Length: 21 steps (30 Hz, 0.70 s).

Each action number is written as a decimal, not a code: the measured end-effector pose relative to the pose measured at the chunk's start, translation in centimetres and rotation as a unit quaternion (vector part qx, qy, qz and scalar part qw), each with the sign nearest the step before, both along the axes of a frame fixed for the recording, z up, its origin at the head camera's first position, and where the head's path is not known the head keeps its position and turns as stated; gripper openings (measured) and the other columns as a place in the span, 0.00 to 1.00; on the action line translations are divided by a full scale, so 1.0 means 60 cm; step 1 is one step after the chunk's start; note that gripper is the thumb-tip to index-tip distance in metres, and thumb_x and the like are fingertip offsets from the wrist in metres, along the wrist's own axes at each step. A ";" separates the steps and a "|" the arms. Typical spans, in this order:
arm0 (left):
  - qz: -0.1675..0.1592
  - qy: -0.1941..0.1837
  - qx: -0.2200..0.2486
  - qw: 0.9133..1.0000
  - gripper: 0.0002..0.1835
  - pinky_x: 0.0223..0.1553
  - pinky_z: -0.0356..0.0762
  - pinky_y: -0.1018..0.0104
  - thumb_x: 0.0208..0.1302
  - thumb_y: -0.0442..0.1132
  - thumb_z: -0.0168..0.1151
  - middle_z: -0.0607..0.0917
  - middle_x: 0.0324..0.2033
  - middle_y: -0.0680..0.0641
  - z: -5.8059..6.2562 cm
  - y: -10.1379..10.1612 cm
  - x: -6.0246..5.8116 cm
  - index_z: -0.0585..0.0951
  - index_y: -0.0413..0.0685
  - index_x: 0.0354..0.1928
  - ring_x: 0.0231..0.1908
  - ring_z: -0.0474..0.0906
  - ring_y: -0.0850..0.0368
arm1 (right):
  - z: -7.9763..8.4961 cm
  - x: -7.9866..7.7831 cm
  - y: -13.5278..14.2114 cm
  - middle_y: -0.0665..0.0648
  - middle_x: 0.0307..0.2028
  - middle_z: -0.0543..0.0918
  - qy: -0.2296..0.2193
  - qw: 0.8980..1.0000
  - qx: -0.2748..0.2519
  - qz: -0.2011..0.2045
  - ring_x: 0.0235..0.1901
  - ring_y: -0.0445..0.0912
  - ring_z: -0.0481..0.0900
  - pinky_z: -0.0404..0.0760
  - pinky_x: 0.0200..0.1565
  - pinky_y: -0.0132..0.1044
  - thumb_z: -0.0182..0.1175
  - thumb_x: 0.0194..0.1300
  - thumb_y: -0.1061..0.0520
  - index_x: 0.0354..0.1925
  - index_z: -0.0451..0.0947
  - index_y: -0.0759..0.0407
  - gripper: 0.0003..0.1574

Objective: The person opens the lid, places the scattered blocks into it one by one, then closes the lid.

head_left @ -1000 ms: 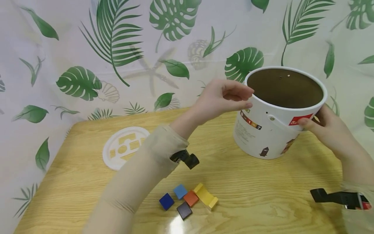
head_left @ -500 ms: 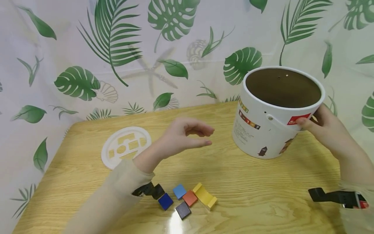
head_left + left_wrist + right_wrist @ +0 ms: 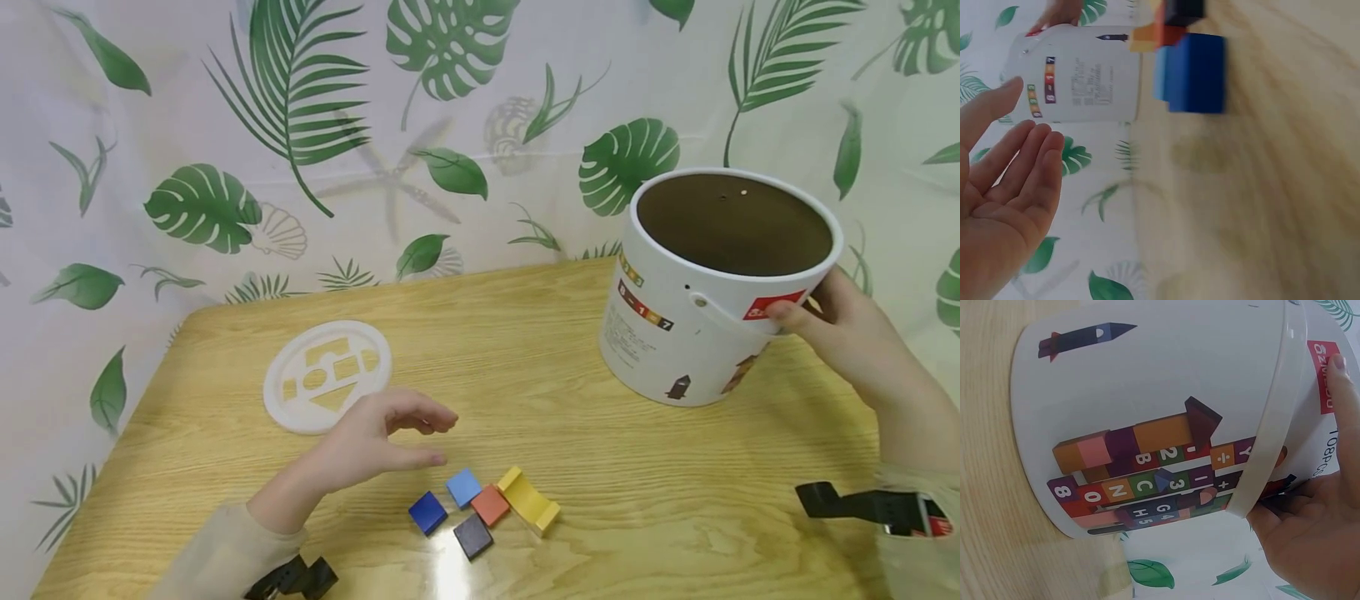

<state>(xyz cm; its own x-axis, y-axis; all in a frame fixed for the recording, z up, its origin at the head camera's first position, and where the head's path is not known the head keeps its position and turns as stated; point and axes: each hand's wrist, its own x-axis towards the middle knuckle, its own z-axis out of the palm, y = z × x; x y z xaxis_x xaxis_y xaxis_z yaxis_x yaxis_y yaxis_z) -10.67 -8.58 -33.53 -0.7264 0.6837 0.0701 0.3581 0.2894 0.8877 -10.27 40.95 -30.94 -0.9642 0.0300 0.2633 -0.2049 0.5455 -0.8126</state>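
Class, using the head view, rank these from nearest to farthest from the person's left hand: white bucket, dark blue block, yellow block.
1. Dark blue block: below and right of the left hand.
2. Yellow block: farther right.
3. White bucket: far right, in the right hand.

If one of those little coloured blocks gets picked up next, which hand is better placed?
Probably the left hand: it holds nothing, its fingers are apart, and it is near the dark blue block. The right hand is farther off, gripping the white bucket.
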 end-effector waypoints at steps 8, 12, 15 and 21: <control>-0.062 0.001 -0.036 0.997 0.28 0.55 0.73 0.61 0.49 0.40 0.76 0.81 0.49 0.44 -0.048 -0.032 0.008 0.78 0.41 0.53 0.51 0.77 0.49 | -0.002 0.000 0.001 0.56 0.69 0.57 0.001 1.000 -0.001 -0.001 0.67 0.39 0.53 0.48 0.69 0.37 0.55 0.70 0.60 0.75 0.45 0.43 0.44; -0.107 0.012 -0.067 0.992 0.32 0.57 0.71 0.61 0.47 0.43 0.77 0.80 0.52 0.48 -0.056 -0.040 0.010 0.77 0.44 0.56 0.52 0.75 0.52 | -0.002 -0.001 0.000 0.56 0.70 0.56 0.000 1.000 -0.004 0.000 0.67 0.40 0.53 0.47 0.70 0.41 0.55 0.70 0.59 0.75 0.45 0.42 0.44; -0.136 0.017 -0.087 0.987 0.32 0.58 0.70 0.62 0.48 0.45 0.77 0.79 0.52 0.51 -0.060 -0.041 0.011 0.76 0.46 0.57 0.53 0.75 0.55 | -0.002 -0.001 0.001 0.57 0.70 0.56 -0.001 1.000 -0.004 -0.001 0.67 0.38 0.53 0.47 0.70 0.40 0.54 0.70 0.59 0.75 0.45 0.42 0.44; -0.147 0.008 -0.102 0.984 0.30 0.57 0.71 0.64 0.50 0.42 0.76 0.79 0.52 0.55 -0.071 -0.039 0.012 0.76 0.49 0.57 0.53 0.75 0.59 | -0.003 -0.002 0.001 0.57 0.70 0.57 0.000 1.000 -0.002 -0.002 0.66 0.38 0.54 0.49 0.69 0.38 0.55 0.70 0.59 0.75 0.46 0.43 0.44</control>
